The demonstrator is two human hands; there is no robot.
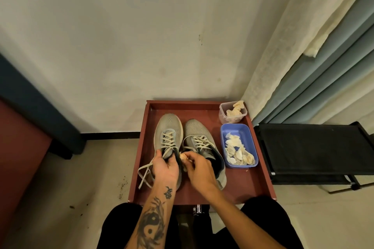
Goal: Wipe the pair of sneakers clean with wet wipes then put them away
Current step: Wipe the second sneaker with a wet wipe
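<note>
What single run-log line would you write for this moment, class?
step: wiping left sneaker collar | left hand: holds the collar | right hand: pinches wipe | right sneaker: on tray | blue tub: crumpled wipes

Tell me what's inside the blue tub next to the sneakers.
The blue tub holds a loose heap of crumpled whitish wipes. Whatever lies beneath the heap is covered.

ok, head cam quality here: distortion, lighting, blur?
Head view: strong wide-angle bend, the grey-blue curtain fans outward; dim warm light, no glare; soft shadows under the grey mesh sneakers on the red-brown tray; right hand and its crumpled wipe slightly soft, left hand sharper.
</note>
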